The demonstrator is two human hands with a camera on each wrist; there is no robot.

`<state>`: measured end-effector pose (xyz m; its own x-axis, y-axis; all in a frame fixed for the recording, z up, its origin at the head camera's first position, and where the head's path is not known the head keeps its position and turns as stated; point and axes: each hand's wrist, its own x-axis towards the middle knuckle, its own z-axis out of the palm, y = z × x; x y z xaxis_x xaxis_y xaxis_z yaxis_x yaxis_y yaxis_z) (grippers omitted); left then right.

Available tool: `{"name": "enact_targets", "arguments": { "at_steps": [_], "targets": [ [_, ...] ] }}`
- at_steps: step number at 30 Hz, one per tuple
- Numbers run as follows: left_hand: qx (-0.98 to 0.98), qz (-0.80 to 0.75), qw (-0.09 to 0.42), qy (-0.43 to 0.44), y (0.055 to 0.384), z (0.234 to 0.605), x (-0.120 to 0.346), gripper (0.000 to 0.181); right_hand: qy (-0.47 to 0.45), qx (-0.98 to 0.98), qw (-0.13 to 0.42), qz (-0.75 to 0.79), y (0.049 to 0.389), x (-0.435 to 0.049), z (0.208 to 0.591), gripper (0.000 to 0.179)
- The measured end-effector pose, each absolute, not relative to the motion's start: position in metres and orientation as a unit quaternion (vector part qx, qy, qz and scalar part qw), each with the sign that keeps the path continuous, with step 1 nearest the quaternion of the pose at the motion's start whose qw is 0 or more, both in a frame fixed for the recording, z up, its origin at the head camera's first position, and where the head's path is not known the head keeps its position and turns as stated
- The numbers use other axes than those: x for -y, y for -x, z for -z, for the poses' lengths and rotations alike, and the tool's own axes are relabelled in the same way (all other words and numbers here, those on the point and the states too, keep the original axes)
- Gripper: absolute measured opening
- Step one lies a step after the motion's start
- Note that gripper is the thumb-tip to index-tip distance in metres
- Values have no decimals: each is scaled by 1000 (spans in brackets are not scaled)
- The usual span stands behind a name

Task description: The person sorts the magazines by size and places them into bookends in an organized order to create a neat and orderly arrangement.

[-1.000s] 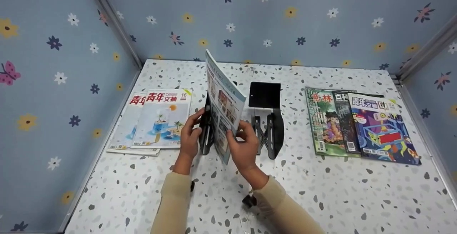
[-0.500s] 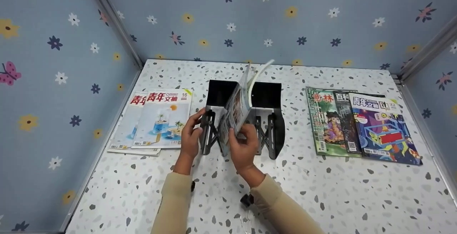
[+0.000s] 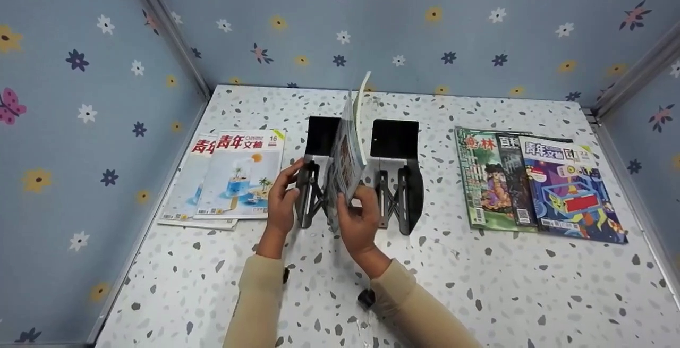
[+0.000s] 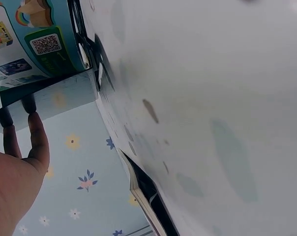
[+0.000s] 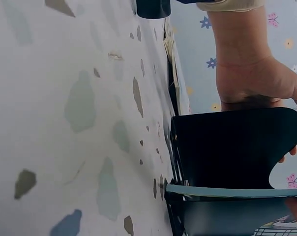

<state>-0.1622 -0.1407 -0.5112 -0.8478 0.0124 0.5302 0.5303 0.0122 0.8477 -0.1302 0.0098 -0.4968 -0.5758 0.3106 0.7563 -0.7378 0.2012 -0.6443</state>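
A thin magazine stands nearly upright in a black extendable book rack, one sheet parted at its top. My right hand pinches its near edge between thumb and fingers. In the right wrist view the magazine appears edge-on beside the rack's dark side panel. My left hand rests its extended fingertips against the outer face of that left panel. The left wrist view shows those fingers meeting their reflection, with a QR code on the magazine's cover.
Left of the rack lies a stack of magazines with an island picture on top. To the right, several overlapping magazines lie flat. A blue flowered wall rises behind the speckled white table.
The magazine has swung from a tilt by the left panel, through a rightward lean, to nearly upright near the rack's middle. My right hand shifted slightly; my left hand stayed at the panel.
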Motion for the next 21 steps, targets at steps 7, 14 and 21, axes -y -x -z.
{"name": "enact_targets", "arguments": {
  "at_steps": [7, 14, 21],
  "targets": [
    [683, 672, 201, 205, 163, 511, 140, 45, -186, 661, 412, -599, 135, -18, 516, 24],
    [681, 668, 210, 215, 163, 511, 141, 45, -197, 690, 410, -563, 136, -31, 529, 30],
    [674, 670, 213, 226, 164, 512, 140, 46, -209, 699, 404, -552, 134, -36, 533, 37]
  ]
}}
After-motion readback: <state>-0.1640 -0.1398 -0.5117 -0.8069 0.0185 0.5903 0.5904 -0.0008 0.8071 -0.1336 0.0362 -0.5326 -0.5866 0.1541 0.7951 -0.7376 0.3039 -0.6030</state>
